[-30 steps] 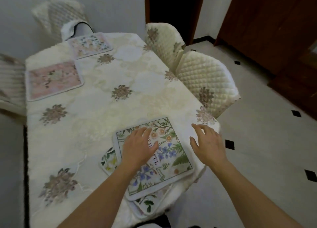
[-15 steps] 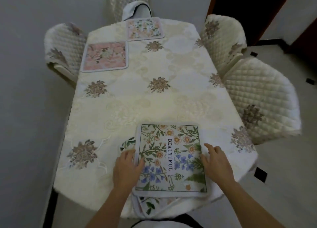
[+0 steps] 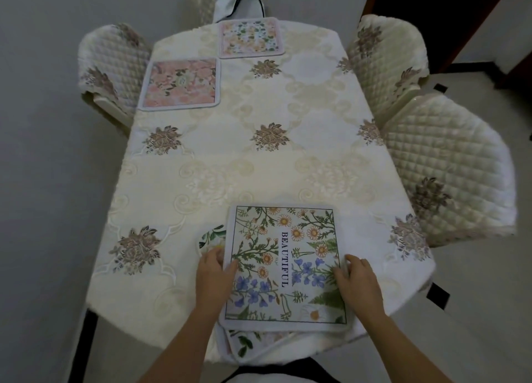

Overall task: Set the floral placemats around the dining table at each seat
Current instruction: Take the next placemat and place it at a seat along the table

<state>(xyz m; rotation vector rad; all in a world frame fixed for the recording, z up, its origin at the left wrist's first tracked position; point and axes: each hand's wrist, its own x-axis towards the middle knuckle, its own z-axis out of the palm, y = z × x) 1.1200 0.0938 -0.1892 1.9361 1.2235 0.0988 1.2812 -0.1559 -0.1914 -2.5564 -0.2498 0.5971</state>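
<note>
While the BEAUTIFUL placemat [image 3: 283, 264] is lying atop a stack at the table's [image 3: 230, 158] near edge, I am gripping its left edge with my left hand [image 3: 214, 276] and its right edge with my right hand [image 3: 358, 282], fingers curling around the borders. Two placemats [image 3: 180, 84] are sitting at far seats.

Both bare forearms reached forward and converged slightly. The left hand [image 3: 214, 270] lay palm-down, fingers curled, thumb pointing inward to the right. The right hand [image 3: 357, 280] mirrored it, knuckles raised, fingers bent downward, well apart from the left.
</note>
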